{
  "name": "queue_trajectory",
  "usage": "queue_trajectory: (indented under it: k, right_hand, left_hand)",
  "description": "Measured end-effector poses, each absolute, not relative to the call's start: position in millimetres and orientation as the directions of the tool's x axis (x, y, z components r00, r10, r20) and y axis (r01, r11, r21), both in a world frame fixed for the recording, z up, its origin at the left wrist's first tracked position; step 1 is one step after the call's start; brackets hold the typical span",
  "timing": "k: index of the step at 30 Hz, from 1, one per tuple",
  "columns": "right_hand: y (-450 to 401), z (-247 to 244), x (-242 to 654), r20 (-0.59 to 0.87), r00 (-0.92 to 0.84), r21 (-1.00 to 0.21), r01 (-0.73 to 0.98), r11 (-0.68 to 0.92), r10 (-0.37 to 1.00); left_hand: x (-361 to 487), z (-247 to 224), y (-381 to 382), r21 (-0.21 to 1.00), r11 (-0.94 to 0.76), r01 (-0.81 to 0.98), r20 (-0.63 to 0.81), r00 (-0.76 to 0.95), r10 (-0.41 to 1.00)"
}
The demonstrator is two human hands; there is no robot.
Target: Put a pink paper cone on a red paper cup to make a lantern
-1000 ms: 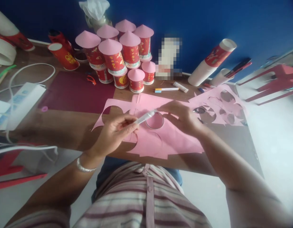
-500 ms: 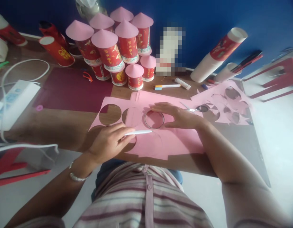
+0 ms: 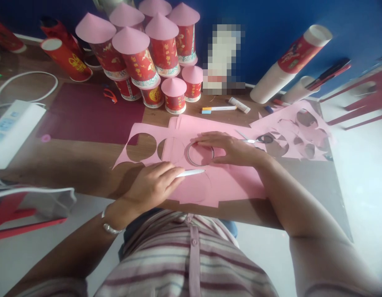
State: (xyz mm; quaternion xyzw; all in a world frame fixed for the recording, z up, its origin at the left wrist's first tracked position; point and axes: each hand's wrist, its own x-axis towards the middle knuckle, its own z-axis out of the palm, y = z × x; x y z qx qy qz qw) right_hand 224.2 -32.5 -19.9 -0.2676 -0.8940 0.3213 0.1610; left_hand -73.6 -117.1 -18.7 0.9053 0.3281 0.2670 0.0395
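Observation:
My left hand (image 3: 155,183) is closed around a white pen (image 3: 192,172), whose tip points right, just below a thin ring (image 3: 188,154). The ring lies flat on pink paper (image 3: 240,181). My right hand (image 3: 224,148) rests beside the ring with fingers spread, its fingertips at the ring's upper and right edge. A faint curved line shows on the paper below the ring. To the left, another pink sheet (image 3: 135,128) has round holes cut in it. Scissors (image 3: 252,141) lie by my right wrist.
Red cups with pink cone tops (image 3: 161,45) stand at the back. A glue stick (image 3: 239,105) and a marker (image 3: 220,109) lie near them. Cut pink scraps (image 3: 290,119) are at the right, a power strip (image 3: 20,130) at the left, a tall paper tube (image 3: 271,82) at the back right.
My left hand has moved slightly right with the pen, bringing it nearer the ring's lower right side. The view has shifted a little. My right hand keeps its place by the ring.

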Motion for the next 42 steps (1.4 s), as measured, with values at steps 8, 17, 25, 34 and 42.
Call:
queue_trajectory:
  k: [8, 17, 25, 34, 42]
  right_hand:
    - [-32.0, -25.4, 224.5, 0.153, -0.788, -0.657, 0.369, 0.657, 0.596]
    - [-32.0, -24.5, 223.6, 0.172, -0.783, -0.659, 0.360, 0.661, 0.598]
    - [-31.9, -27.4, 224.0, 0.188, -0.780, -0.659, 0.351, 0.666, 0.597]
    - [-32.4, -26.7, 225.0, 0.156, -0.781, -0.643, 0.385, 0.662, 0.605]
    - [-32.4, -26.6, 224.0, 0.175, -0.780, -0.653, 0.364, 0.664, 0.600]
  left_hand:
    - [-64.5, -19.4, -119.4, 0.149, -0.786, 0.600, 0.470, 0.657, 0.590]
    - [-57.4, -24.1, -121.8, 0.055, -0.791, 0.609, 0.468, 0.684, 0.559]
    - [-57.1, -27.7, -127.7, -0.002, -0.789, 0.615, 0.461, 0.700, 0.545]
    - [-50.2, -33.8, -138.0, -0.081, -0.787, 0.612, 0.471, 0.719, 0.510]
    - [-45.8, -24.5, -138.1, -0.160, -0.814, 0.558, 0.468, 0.769, 0.435]
